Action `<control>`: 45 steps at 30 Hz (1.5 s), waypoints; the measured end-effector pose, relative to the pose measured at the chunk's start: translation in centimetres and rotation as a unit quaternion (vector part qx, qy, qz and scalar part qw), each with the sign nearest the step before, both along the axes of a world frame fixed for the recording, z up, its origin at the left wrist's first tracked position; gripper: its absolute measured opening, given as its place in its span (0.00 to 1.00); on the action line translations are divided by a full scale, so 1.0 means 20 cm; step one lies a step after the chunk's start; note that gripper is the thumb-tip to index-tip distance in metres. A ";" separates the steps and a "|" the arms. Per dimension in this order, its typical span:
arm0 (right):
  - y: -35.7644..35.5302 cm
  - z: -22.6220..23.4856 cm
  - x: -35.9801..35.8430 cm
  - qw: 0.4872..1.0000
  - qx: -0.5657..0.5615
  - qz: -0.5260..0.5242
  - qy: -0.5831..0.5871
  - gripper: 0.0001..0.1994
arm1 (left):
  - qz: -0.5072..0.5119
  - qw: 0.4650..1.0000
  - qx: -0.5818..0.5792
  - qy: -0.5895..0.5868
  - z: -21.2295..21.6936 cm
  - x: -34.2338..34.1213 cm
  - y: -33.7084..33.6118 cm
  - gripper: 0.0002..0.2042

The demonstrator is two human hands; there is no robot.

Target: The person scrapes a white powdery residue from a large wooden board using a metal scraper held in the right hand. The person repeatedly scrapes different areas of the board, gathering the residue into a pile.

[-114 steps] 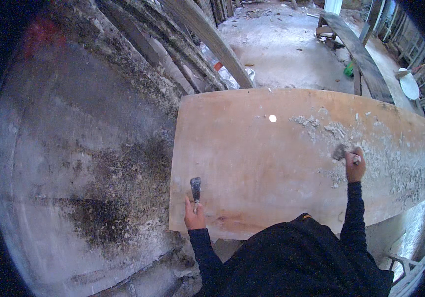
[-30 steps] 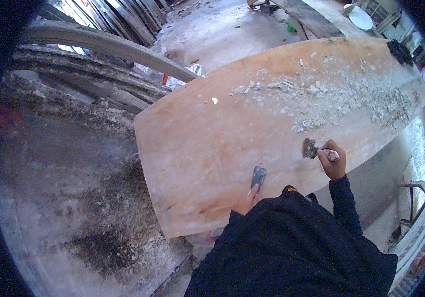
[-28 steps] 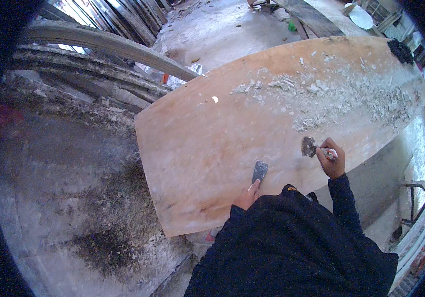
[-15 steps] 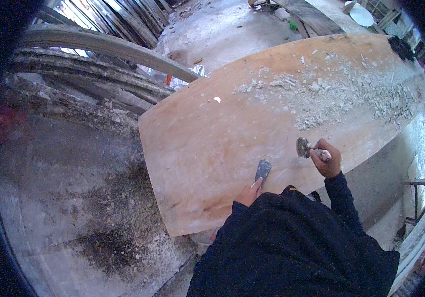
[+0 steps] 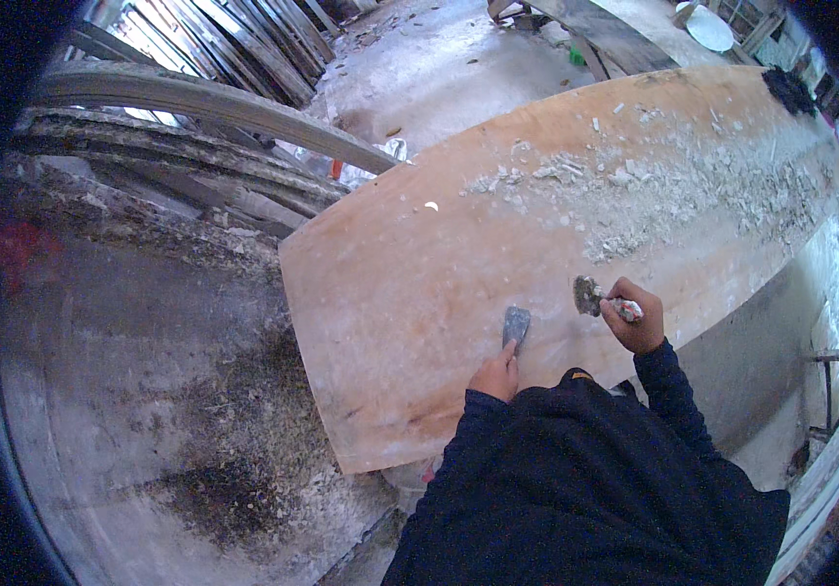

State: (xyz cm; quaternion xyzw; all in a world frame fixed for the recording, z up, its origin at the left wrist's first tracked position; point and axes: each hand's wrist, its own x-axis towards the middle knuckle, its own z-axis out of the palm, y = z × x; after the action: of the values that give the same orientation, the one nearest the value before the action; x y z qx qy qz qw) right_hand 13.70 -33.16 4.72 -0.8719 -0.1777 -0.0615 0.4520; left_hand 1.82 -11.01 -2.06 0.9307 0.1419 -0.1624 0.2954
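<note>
My left hand (image 5: 496, 375) is closed round the handle of a putty knife (image 5: 516, 326), its grey blade pointing away from me over the near part of a wide wooden board (image 5: 390, 293). To the right, my right hand (image 5: 637, 314) grips a brush (image 5: 587, 295) by its stained whitish handle, the bristles turned left toward the board. I cannot tell whether the bristles touch the surface. Beyond both hands, pale flakes and crumbs (image 5: 654, 195) lie spread over the far right half of the board. One small white chip (image 5: 431, 206) sits apart from them.
Curved wooden beams (image 5: 214, 103) stand along the left, close to the board's far left edge. A dark bristly clump (image 5: 789, 93) rests at the board's far right corner. Dark dirt marks the floor (image 5: 126, 391) at left. A pale frame (image 5: 834, 439) stands at right.
The brush in my right hand has moved slightly left. My left hand and the putty knife have shifted a little away from me, and more of that hand shows.
</note>
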 end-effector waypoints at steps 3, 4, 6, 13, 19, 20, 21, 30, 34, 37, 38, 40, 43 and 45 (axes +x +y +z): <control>-0.01 0.02 0.01 1.000 0.001 0.006 0.000 0.08 | -0.020 1.000 0.007 0.000 -0.06 -0.11 0.03 0.17; -0.02 0.03 0.01 1.000 0.002 0.006 0.004 0.08 | -0.032 0.999 0.004 0.003 -0.06 -0.13 0.04 0.17; -0.03 0.02 0.00 1.000 0.001 -0.002 0.008 0.08 | -0.021 1.000 0.002 0.003 0.00 -0.15 0.02 0.17; 0.03 0.00 -0.01 1.000 0.028 0.000 0.000 0.08 | -0.074 0.996 -0.017 -0.049 -0.01 0.15 0.03 0.16; -0.02 0.04 0.01 1.000 0.016 -0.014 -0.003 0.08 | -0.145 0.989 -0.030 0.011 0.02 0.03 0.17 0.16; -0.05 0.03 0.01 1.000 0.019 -0.022 0.003 0.08 | -0.145 0.989 -0.023 0.020 0.04 0.04 0.16 0.16; -0.06 0.03 0.01 0.999 0.023 -0.020 0.010 0.07 | -0.135 0.990 -0.016 0.032 0.05 0.01 0.16 0.16; -0.02 0.04 -0.02 1.000 0.006 -0.001 0.006 0.07 | -0.154 0.986 -0.052 -0.033 -0.08 0.09 0.13 0.16; -0.05 0.04 -0.01 1.000 0.011 -0.020 0.008 0.08 | -0.177 0.984 -0.023 0.020 0.01 0.01 0.17 0.16; -0.05 0.04 -0.01 1.000 0.005 -0.026 0.000 0.08 | -0.202 0.977 -0.053 -0.046 -0.05 0.12 0.11 0.16; -0.04 0.02 0.00 1.000 0.005 -0.022 -0.003 0.08 | -0.203 0.977 -0.049 -0.039 -0.05 0.15 0.09 0.17; -0.02 0.04 0.00 1.000 0.008 -0.006 -0.005 0.07 | -0.210 0.976 -0.046 -0.031 -0.03 0.22 0.03 0.17; -0.01 0.05 0.00 1.000 0.000 0.001 -0.003 0.07 | -0.220 0.969 -0.082 -0.080 -0.13 0.17 0.10 0.17; -0.04 0.07 0.00 1.000 -0.005 -0.008 -0.002 0.07 | -0.226 0.971 -0.068 -0.049 -0.07 0.09 0.15 0.17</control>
State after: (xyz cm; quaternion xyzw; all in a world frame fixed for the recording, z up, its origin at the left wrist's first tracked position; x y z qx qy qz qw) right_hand 13.65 -33.87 6.15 -0.8755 -0.1723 -0.0662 0.4466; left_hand 3.67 -7.94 -3.52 0.9233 -0.0977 -0.1883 0.3201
